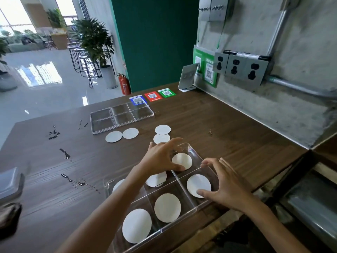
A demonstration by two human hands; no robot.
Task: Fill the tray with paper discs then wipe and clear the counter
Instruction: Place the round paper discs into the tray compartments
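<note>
A wooden counter (pixel 200 114) is seen bearing a clear six-compartment tray (pixel 197 207) at its near edge, a paper disc (pixel 167 207) laid in each compartment. The left hand (pixel 160 157) and right hand (pixel 226 187) are spread wide over it, empty. Four loose discs (pixel 162 129) lie beyond. QR-code cards (pixel 152 96) are shown; their writing cannot be read.

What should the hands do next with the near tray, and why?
Probably let go of the discs and reach for the loose discs beyond. All six compartments of the near tray seem to hold a disc already, with the left hand and right hand each resting fingertips on one. Four discs lie on the counter, and the far tray looks empty.
</note>
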